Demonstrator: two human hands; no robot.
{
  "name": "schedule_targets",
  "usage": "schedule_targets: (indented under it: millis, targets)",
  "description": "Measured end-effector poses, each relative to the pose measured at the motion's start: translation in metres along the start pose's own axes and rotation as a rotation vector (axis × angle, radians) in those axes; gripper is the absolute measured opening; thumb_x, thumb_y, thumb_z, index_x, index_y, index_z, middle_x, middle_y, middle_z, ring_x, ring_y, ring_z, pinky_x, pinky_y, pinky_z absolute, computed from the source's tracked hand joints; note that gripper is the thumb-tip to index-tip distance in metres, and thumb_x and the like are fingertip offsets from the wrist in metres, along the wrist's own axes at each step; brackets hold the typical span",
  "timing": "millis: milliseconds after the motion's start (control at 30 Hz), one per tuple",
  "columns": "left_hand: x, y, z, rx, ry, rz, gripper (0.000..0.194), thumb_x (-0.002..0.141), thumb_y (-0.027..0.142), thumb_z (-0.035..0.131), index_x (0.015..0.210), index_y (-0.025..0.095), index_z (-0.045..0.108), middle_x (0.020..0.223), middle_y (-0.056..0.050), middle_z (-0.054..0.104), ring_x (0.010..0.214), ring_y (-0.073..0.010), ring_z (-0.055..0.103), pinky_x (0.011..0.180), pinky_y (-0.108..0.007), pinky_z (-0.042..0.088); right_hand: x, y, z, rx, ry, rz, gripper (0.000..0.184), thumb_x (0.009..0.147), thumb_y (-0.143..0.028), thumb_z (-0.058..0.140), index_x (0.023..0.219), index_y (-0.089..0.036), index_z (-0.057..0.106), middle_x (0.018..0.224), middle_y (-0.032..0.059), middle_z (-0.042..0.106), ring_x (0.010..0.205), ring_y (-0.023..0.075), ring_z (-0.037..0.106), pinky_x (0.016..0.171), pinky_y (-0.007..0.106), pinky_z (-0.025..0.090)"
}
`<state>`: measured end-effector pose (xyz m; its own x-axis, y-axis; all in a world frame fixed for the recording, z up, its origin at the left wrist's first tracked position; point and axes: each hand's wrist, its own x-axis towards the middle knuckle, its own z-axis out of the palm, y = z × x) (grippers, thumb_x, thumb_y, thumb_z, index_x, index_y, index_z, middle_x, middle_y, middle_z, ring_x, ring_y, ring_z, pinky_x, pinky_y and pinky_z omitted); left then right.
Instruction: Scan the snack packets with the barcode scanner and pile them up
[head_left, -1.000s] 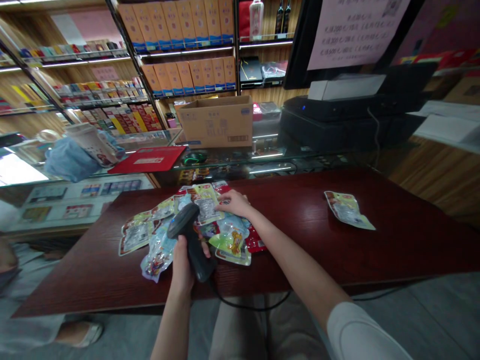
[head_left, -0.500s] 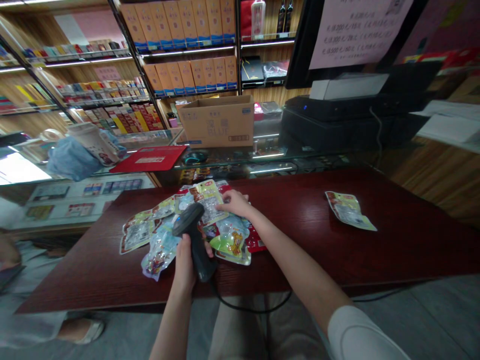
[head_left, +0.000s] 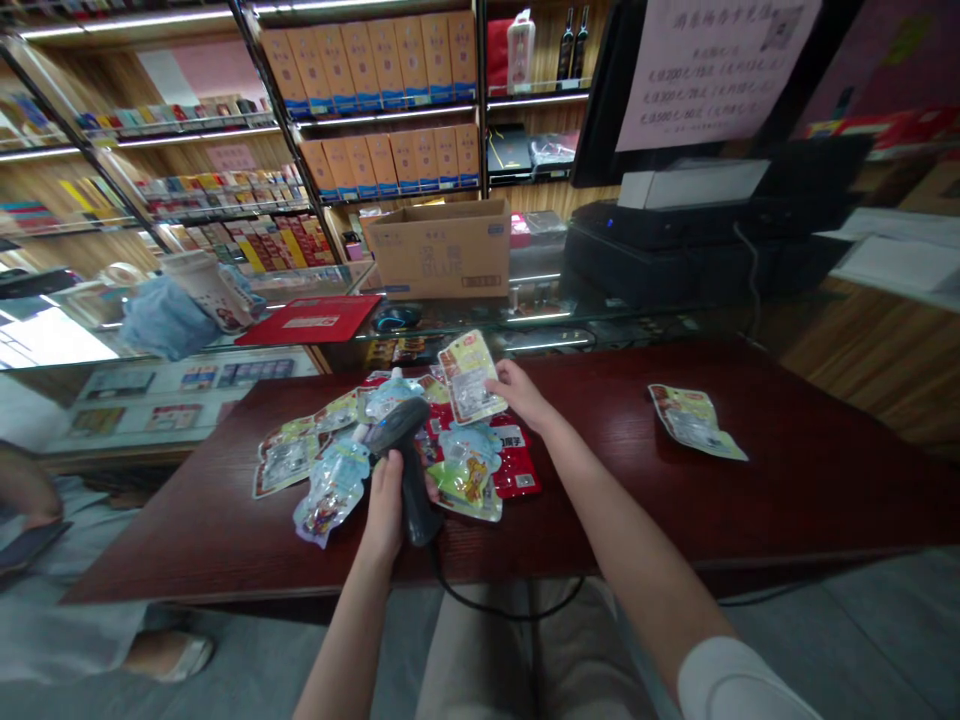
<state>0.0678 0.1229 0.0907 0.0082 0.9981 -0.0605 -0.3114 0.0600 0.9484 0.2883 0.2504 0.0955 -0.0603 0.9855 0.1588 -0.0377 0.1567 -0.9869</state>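
Note:
My left hand [head_left: 389,503] is wrapped round the grip of a black barcode scanner [head_left: 411,465], whose cable hangs from its base. Between the fingers of my right hand [head_left: 521,392] is the edge of a yellow-green snack packet [head_left: 471,378], raised above the pile with its printed side towards me. Under and around the scanner lie several packets: a light-blue spouted pouch [head_left: 334,487], a green pouch with a cartoon figure [head_left: 465,478], a red packet [head_left: 517,465] and more yellow-green ones. A single snack packet [head_left: 694,420] lies apart on the right.
The dark red wooden desk [head_left: 600,500] meets a glass counter with a cardboard box [head_left: 442,250], a red folder [head_left: 311,318] and a computer mouse [head_left: 397,317]. A monitor [head_left: 697,80] stands at the back right. Another person [head_left: 45,560] sits at the left.
My right hand has lifted the yellow-green packet off the pile, up and to the right. The scanner in my left hand has shifted slightly rightward; the view has moved a little too.

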Motion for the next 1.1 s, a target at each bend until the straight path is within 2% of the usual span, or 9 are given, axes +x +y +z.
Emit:
schedule_targets:
  millis: [233, 333, 500, 700, 833, 967, 1100]
  targets:
    - [-0.002, 0.012, 0.007, 0.015, -0.031, -0.001, 0.058, 0.068, 0.072, 0.063, 0.084, 0.017, 0.055, 0.052, -0.001, 0.06, 0.051, -0.0183, 0.061, 0.044, -0.025, 0.041, -0.045, -0.008, -0.054, 0.038, 0.15, -0.06, 0.038, 0.066, -0.041, 0.075, 0.083, -0.023, 0.046, 0.088, -0.0007, 0.068, 0.08, 0.0185, 0.066, 0.078, 0.037, 0.054]
    - [0.002, 0.013, 0.016, 0.023, -0.089, -0.02, 0.057, 0.07, 0.071, 0.062, 0.086, 0.017, 0.054, 0.053, -0.001, 0.06, 0.049, -0.0168, 0.06, 0.044, -0.024, 0.041, -0.065, -0.011, -0.076, 0.081, 0.202, -0.064, 0.041, 0.066, -0.037, 0.077, 0.09, -0.024, 0.047, 0.093, 0.0003, 0.07, 0.083, 0.0199, 0.067, 0.08, 0.04, 0.055]
    - [0.015, 0.013, 0.043, 0.089, -0.238, -0.056, 0.057, 0.072, 0.071, 0.061, 0.086, 0.017, 0.054, 0.052, 0.0, 0.059, 0.043, -0.0152, 0.055, 0.042, -0.025, 0.041, -0.085, -0.009, -0.103, 0.087, 0.29, -0.106, 0.057, 0.062, -0.032, 0.078, 0.111, -0.027, 0.05, 0.101, 0.0019, 0.072, 0.093, 0.0228, 0.068, 0.089, 0.045, 0.053]
    - [0.034, 0.007, 0.081, 0.203, -0.509, -0.133, 0.056, 0.075, 0.072, 0.057, 0.09, 0.017, 0.054, 0.054, -0.002, 0.062, 0.046, -0.0171, 0.06, 0.045, -0.026, 0.046, -0.094, -0.006, -0.135, 0.042, 0.389, -0.112, 0.047, 0.066, -0.035, 0.074, 0.108, -0.026, 0.055, 0.107, 0.0028, 0.07, 0.1, 0.0233, 0.067, 0.091, 0.045, 0.052]
    - [0.04, -0.002, 0.099, 0.181, -0.569, -0.169, 0.057, 0.073, 0.07, 0.061, 0.091, 0.017, 0.056, 0.057, -0.002, 0.062, 0.046, -0.0175, 0.061, 0.045, -0.027, 0.046, -0.096, -0.004, -0.151, 0.068, 0.487, -0.103, 0.041, 0.068, -0.036, 0.069, 0.106, -0.027, 0.054, 0.105, 0.0026, 0.07, 0.096, 0.0228, 0.067, 0.084, 0.043, 0.055]
    - [0.036, -0.007, 0.099, 0.137, -0.593, -0.172, 0.056, 0.073, 0.067, 0.063, 0.095, 0.016, 0.059, 0.06, -0.004, 0.064, 0.048, -0.0184, 0.061, 0.045, -0.027, 0.045, -0.098, 0.0, -0.157, 0.085, 0.563, -0.118, 0.039, 0.069, -0.039, 0.066, 0.104, -0.028, 0.051, 0.101, 0.0016, 0.07, 0.091, 0.0226, 0.068, 0.079, 0.041, 0.056]
    - [0.032, -0.005, 0.088, 0.103, -0.693, -0.176, 0.053, 0.079, 0.062, 0.059, 0.099, 0.014, 0.062, 0.066, -0.008, 0.067, 0.055, -0.0207, 0.065, 0.052, -0.03, 0.048, -0.1, 0.004, -0.157, 0.037, 0.582, -0.122, 0.036, 0.071, -0.039, 0.064, 0.102, -0.027, 0.05, 0.099, 0.0017, 0.07, 0.088, 0.0225, 0.068, 0.076, 0.04, 0.056]
